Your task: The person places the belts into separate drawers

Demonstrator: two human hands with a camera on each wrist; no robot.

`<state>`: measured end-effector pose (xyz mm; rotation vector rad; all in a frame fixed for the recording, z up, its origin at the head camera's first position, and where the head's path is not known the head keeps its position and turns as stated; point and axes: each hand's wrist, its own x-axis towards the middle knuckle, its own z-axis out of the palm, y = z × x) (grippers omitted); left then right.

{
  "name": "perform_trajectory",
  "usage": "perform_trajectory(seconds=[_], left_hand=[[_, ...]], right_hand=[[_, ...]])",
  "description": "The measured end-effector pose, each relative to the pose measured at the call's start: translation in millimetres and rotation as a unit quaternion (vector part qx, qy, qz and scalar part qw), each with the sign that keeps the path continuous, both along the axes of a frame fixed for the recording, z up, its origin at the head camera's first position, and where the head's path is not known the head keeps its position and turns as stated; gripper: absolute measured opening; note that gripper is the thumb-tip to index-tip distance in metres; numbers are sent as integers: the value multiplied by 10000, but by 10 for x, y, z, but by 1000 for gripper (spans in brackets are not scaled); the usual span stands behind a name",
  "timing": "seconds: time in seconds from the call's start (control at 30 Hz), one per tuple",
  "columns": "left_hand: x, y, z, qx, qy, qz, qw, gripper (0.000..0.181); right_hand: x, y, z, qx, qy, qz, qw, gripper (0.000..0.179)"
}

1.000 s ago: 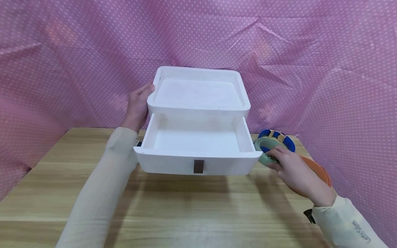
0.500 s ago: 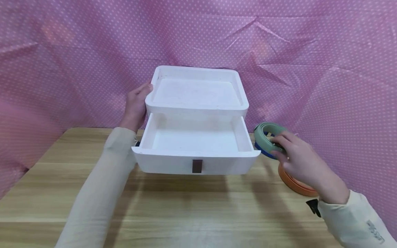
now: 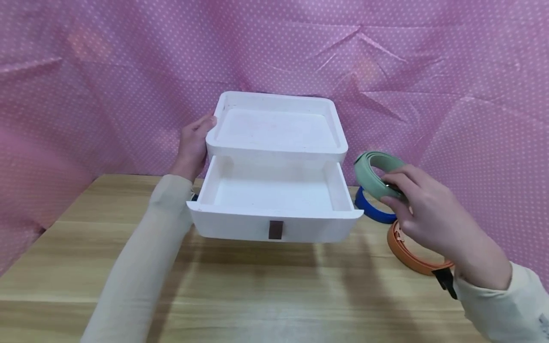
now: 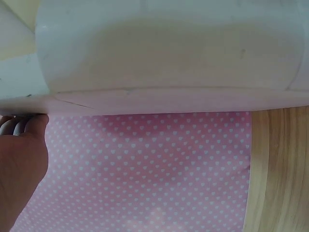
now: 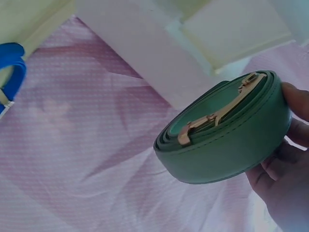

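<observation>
On the wooden table (image 3: 257,305) a blue belt (image 3: 373,213) lies just right of the white box (image 3: 276,153) and an orange belt (image 3: 407,259) sits nearer you, while the right wall of the pulled-out drawer (image 3: 240,229) stands between your right hand (image 3: 433,216) and the drawer's inside. Your left hand (image 3: 190,148) grips the box's left side. Your right hand pinches the coiled green belt (image 3: 371,180), which is off the table, just ahead and left of your fingers, right of the drawer.
</observation>
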<state>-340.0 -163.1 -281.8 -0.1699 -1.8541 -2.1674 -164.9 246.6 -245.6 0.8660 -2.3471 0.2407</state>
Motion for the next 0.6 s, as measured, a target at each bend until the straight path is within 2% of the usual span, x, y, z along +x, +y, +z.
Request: perform_trajectory(seconds=[0.2,0.33,0.37,0.47,0.6], left_hand=[[9,6,-7,-67,-44,44,10000,44],[6,1,-7,-36,-45,38,10000,44],[4,2,-6,-13,-45,29,10000,44],[-2,2,-7,-26,-43,25,10000,44],[-15,4,-9,-68,-100,65,9999,44]], right_hand=[[16,-73,132,-8,378,391,9985,37],[29,-162,201,73,512,591,9969,61],[31,-185,215,100,507,645,9966,60],[37,-248,258,179,419,837,9955,38],[18,-333,288,337,412,1151,9919,31]])
